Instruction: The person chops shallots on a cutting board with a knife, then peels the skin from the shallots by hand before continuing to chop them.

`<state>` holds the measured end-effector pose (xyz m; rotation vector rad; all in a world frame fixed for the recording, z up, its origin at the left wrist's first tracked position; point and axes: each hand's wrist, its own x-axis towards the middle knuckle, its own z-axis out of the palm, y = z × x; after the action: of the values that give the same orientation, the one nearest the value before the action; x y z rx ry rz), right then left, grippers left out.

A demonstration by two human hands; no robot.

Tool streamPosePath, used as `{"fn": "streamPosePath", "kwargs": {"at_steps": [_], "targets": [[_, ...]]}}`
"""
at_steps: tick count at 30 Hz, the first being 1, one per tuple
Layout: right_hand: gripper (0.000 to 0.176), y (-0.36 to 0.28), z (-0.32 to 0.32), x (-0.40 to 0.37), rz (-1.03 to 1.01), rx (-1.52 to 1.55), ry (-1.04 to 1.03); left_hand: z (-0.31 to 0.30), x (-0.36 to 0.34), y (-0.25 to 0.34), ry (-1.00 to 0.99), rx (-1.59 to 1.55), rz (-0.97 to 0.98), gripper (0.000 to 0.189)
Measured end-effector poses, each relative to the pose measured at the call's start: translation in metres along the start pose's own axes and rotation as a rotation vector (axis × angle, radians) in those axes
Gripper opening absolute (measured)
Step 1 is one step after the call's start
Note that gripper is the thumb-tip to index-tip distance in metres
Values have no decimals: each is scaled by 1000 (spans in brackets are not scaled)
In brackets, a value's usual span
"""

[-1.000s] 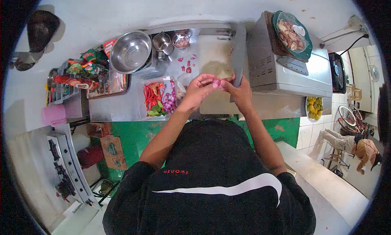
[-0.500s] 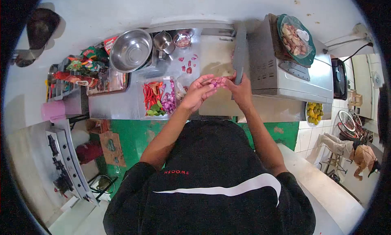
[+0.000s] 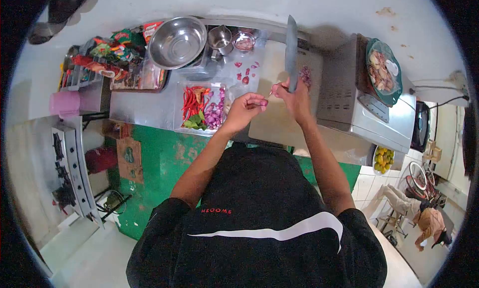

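Observation:
Between the fingertips of my left hand (image 3: 243,112) is a small purple-pink shallot (image 3: 263,103). My right hand (image 3: 297,99) is wrapped round a large knife (image 3: 291,53), its blade pointing away from me; a tiny bit of something shows at its thumb and finger. Both hands are above the near part of a pale cutting board (image 3: 272,121). Chopped shallot (image 3: 305,76) lies on the board beyond my right hand. Left of my hands, a clear tray (image 3: 199,132) holds red chilies, green leaves and peeled shallots. Several reddish pieces (image 3: 245,80) lie on the metal counter.
Behind the tray stand a steel bowl (image 3: 177,42), a metal cup (image 3: 220,40) and a small bowl (image 3: 244,41). A metal appliance (image 3: 344,98) on the right bears a green plate (image 3: 384,71). Yellow-green fruit (image 3: 383,160) sits lower right. A person (image 3: 430,220) is far right.
My hands have moved apart, the left keeping the shallot. The knife stands more upright, and the chopped shallot on the board is now more visible. The camera view has shifted.

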<state>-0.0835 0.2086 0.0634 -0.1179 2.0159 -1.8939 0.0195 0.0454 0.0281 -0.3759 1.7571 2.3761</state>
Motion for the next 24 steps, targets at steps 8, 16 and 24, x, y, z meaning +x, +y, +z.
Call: {"fn": "streamPosePath", "kwargs": {"at_steps": [8,16,24], "targets": [[27,36,40,61,-127,-331,14,-30,-22,-5,149,38,-4,27],[21,71,76,84,-271,-542,41,-49,-34,2,214,10,-103,27],[20,70,74,74,-266,-565,38,-57,-27,10,170,32,-84,31]]}}
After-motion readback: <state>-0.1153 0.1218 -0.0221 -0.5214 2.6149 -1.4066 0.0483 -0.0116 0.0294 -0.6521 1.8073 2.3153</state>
